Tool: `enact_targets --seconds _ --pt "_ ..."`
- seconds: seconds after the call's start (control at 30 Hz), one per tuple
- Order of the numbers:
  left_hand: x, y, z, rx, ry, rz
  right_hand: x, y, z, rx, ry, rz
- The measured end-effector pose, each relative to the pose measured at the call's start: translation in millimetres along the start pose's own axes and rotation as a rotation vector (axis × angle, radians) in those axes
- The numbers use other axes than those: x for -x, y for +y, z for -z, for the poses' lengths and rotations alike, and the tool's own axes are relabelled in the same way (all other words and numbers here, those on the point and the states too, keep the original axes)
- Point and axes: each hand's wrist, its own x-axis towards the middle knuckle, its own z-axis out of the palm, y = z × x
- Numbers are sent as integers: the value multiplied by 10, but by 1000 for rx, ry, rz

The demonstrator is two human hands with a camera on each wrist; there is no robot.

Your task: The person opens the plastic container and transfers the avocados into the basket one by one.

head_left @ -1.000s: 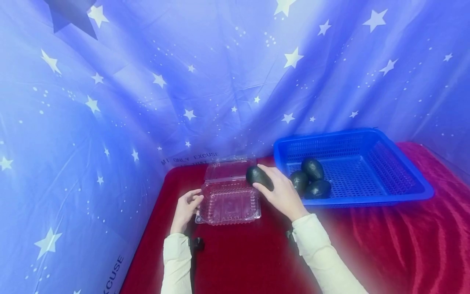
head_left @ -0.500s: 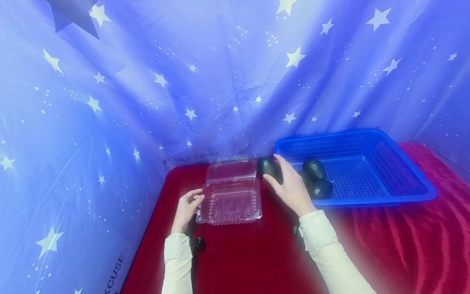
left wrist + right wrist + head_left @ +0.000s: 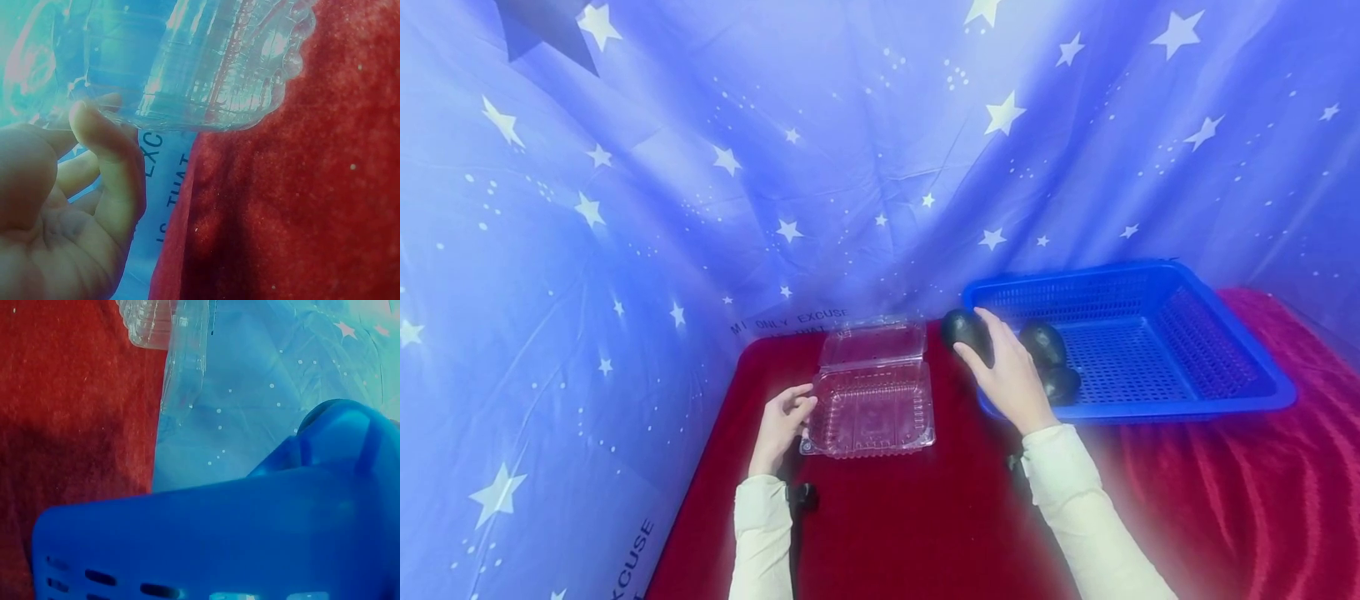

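Note:
My right hand grips a dark green avocado over the left rim of a blue plastic basket. Two more avocados, one behind and one in front, show inside the basket, partly covered by that hand. A clear plastic clamshell box lies with its lid folded back, nothing in it. My left hand pinches the box's left edge; in the left wrist view its fingertips meet the clear wall. The basket wall fills the lower right wrist view.
A red velvety cloth covers the table. Blue star-printed curtain hangs close behind and along the left side. Between box and basket runs a narrow strip of red cloth.
My right hand has carried the avocado rightward from above the clamshell box to the basket's left rim, now covering another avocado in the basket. The left hand stays at the box.

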Motion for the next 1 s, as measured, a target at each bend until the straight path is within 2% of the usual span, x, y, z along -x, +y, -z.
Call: enact_targets --seconds 0.5,1.0 --pt "1 2 2 -3 -3 0 -58 137 157 56 -42 -148" --pt "-4 -10 -4 -11 9 3 -52 220 181 159 -51 -184"
